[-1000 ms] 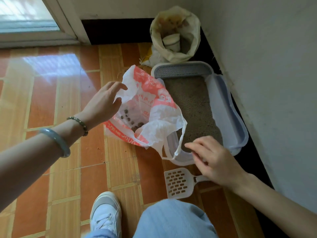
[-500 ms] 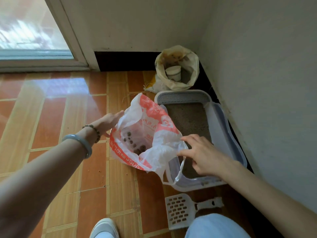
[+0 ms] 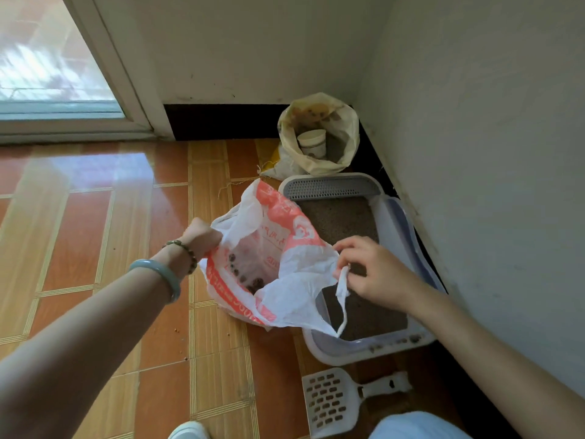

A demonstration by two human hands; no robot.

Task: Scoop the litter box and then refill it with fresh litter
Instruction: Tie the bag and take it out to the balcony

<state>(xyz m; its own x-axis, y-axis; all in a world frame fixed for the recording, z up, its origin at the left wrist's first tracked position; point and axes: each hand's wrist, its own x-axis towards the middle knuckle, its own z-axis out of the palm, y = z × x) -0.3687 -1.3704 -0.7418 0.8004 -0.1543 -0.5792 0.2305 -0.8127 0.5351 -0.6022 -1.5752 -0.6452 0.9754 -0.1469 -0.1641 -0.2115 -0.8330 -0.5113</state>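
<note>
Litter box point(image 3: 343, 352), a smooth grey-white plastic tray of grainy brown litter point(image 3: 338, 217), is sitting on the tiled floor point(image 3: 95, 232) against the wall point(image 3: 474, 153). Beside it, a crinkly red-and-white bag point(image 3: 296, 275) is holding dark clumps point(image 3: 245, 275). The left hand point(image 3: 202, 237) is gripping its rim with curled fingers, and the right hand point(image 3: 370, 269) is pinching its handle strip between the fingers. A slotted white scoop point(image 3: 330, 402) is lying flat nearby.

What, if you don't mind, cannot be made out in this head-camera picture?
Head view:
Near-left corner of the grey plastic litter box: covered by the red-and-white plastic bag.
Bag's print: crumpled, too small to read.
What fills the yellowish sack around the white cup: shadowed by its folds.
A light-blue trouser knee: cut off by the bottom edge.
</note>
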